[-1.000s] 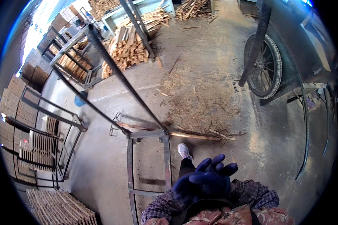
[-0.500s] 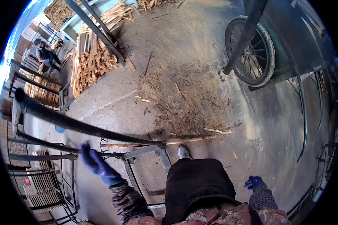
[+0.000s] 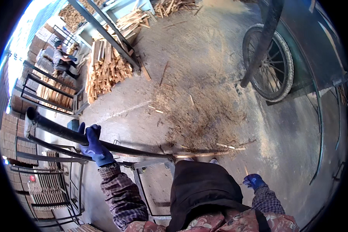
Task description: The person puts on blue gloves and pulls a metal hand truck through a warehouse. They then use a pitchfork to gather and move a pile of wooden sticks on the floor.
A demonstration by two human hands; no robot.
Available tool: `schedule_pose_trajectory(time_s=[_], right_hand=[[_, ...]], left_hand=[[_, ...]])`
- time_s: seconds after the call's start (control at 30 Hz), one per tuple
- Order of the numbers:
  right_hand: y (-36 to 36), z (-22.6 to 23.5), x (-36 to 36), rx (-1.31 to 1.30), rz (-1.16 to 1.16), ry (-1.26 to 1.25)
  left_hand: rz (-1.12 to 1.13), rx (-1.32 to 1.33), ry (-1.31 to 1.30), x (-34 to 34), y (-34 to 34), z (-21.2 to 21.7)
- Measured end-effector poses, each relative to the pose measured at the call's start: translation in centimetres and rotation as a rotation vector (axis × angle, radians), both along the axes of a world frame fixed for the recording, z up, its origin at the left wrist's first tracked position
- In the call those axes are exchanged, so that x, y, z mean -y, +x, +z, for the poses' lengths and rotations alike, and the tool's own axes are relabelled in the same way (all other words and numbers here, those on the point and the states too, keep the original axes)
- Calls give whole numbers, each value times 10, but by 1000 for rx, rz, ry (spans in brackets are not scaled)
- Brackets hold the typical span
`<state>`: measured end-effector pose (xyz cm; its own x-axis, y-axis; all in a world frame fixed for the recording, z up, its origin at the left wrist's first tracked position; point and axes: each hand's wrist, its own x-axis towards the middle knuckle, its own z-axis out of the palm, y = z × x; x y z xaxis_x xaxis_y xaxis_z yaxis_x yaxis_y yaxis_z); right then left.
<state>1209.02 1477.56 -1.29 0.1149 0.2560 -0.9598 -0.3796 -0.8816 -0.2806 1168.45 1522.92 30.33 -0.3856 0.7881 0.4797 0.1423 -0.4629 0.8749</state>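
Observation:
My left hand, in a blue-purple glove, is closed round a long black metal pipe. This pipe is the top bar of a metal frame that reaches from the left to near my body. At my lower right, my right hand, in the same kind of glove, hangs over the floor with its fingers loosely apart and nothing visible in it. A dark apron covers my front. My shoes show only slightly beyond its edge.
A spoked wheel of a cart stands at the upper right, with a dark post before it. Stacked wood strips lie at the upper left, near a seated person. Wood debris litters the floor ahead. Metal racks hold slatted stacks.
My left hand has moved up from beside the pipe and closed on it. My right hand has shifted slightly left and up. The whole view has shifted a little, with both feet now showing.

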Motion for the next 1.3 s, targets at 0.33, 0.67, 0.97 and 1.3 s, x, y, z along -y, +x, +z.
schedule_pose_trajectory(time_s=[0.33,0.67,0.97,1.3], right_hand=[[54,-88,-86,461,834,450],[21,70,-283,1136,1329,844],[-53,-22,-310,422,1634,237],[-42,79,-453,823,1576,571]], left_hand=[[-54,47,15,-7,-22,-2],[-33,32,31,-16,-40,-11],[47,-1,32,-14,-45,0],[29,-34,6,-10,-49,8]])
